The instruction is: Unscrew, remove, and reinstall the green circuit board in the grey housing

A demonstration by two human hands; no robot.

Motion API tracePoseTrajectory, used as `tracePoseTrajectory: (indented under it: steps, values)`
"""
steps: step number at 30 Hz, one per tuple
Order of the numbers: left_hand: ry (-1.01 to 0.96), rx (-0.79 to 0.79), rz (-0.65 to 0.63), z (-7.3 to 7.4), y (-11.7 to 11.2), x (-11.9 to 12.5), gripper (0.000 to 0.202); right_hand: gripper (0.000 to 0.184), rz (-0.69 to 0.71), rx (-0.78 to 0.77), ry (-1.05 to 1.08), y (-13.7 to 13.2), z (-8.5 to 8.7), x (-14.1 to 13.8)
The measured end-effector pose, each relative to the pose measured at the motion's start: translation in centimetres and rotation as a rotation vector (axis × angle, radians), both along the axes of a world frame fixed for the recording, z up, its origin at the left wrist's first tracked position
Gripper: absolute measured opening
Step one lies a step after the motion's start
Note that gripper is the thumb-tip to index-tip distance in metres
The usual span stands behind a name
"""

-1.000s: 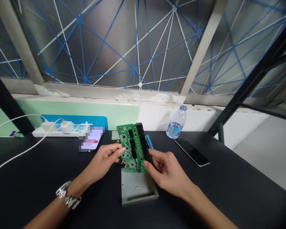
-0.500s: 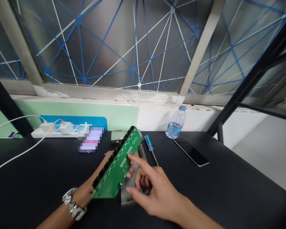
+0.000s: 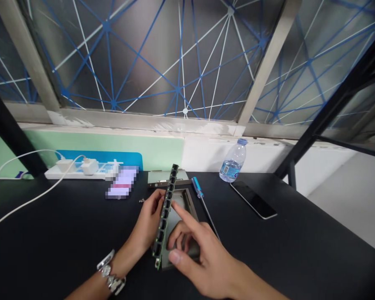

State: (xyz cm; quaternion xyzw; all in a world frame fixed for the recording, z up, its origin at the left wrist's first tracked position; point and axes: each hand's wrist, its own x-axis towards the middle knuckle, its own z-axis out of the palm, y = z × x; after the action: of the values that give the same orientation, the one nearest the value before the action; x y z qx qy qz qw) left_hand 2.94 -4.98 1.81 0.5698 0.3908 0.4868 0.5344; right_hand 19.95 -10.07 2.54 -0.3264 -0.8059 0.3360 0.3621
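Note:
My left hand [image 3: 148, 221] grips a green circuit board [image 3: 165, 214] that stands on edge, its row of black ports facing me, along the left side of a grey metal case half [image 3: 183, 200] lying on the black table [image 3: 50, 233]. My right hand [image 3: 200, 254] hovers over the case just right of the board, forefinger stretched out to the board's face, thumb out, the other fingers curled; it holds nothing. A wristwatch [image 3: 111, 277] shows on my left wrist.
A blue-handled screwdriver [image 3: 200, 196] lies right of the case. Behind it are a second grey case piece [image 3: 158, 177], a water bottle [image 3: 233, 162], a dark phone [image 3: 253, 200], a blurred phone [image 3: 121, 185], and a white power strip [image 3: 78, 168] with cables. Tiny screws [image 3: 141, 201] lie nearby.
The board, first held up flat by both hands, was turned over and brought down on edge onto the case. My right hand let go and now points at it.

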Motion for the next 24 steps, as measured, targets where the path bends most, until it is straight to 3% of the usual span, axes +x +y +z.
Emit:
tracePoseTrajectory:
  steps: [4, 9, 12, 18, 21, 24]
  values:
    - [0.135, 0.120, 0.193, -0.5, 0.6, 0.3, 0.019, 0.080, -0.036, -0.046, 0.087, 0.0, -0.4, -0.4]
    - [0.244, 0.209, 0.263, -1.5, 1.4, -0.1, 0.023, 0.060, -0.187, -0.256, 0.213, 0.4, 0.7, -0.4]
    - [0.216, 0.181, 0.251, -1.2, 1.7, -0.6, 0.021, 0.055, -0.255, -0.347, 0.297, 1.2, 1.3, 0.0]
    - [0.009, -0.124, 0.163, 1.5, 1.2, -2.0, 0.039, 0.062, -0.316, -0.461, 0.328, 3.3, 0.4, 0.8]
    - [-0.188, -0.218, -0.022, 2.7, 0.6, -2.5, 0.047, 0.066, -0.322, -0.500, 0.290, 3.9, 0.1, 1.0]
    - [-0.222, -0.162, -0.196, 3.0, 0.1, -2.4, 0.054, 0.069, -0.320, -0.512, 0.276, 4.1, 0.0, 1.2]
